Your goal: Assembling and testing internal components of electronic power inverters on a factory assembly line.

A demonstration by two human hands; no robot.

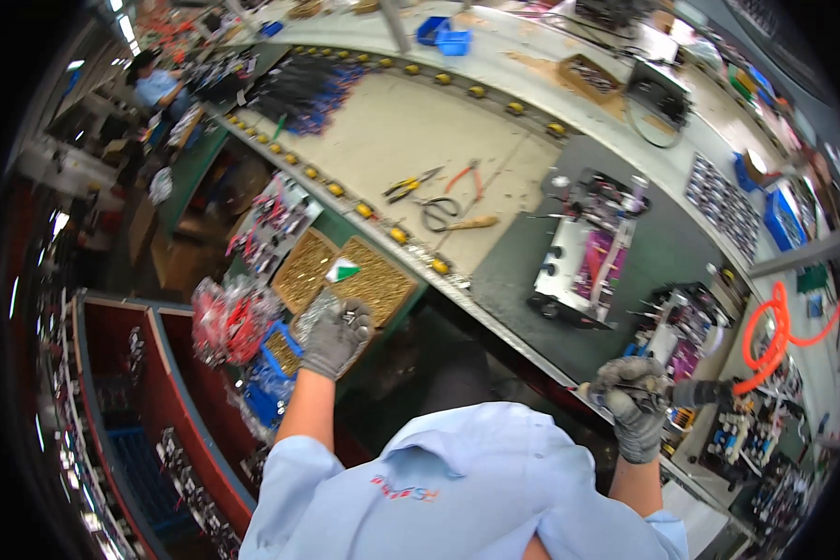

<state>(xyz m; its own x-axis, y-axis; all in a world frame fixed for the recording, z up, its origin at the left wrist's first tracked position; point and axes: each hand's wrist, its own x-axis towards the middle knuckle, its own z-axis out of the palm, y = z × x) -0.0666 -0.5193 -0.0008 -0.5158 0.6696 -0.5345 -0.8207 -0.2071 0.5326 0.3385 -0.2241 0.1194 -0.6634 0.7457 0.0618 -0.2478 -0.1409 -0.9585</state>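
My left hand, in a grey glove, is over the boxes of small brass-coloured screws at the bench's near side. Its fingers are curled, with a few small silver screws at the fingertips. Beside that hand lies a clear bag of silver parts. On the right, my gloved right hand is wrapped round a dark power screwdriver, its orange coiled hose trailing to the right. Ahead, an open white device chassis with purple and metal parts rests on the green mat.
Pliers, scissors and a wooden-handled brush lie on the conveyor, edged by yellow rollers. Another assembly sits near my right hand. A red-sided rack stands at left. A co-worker is at far left.
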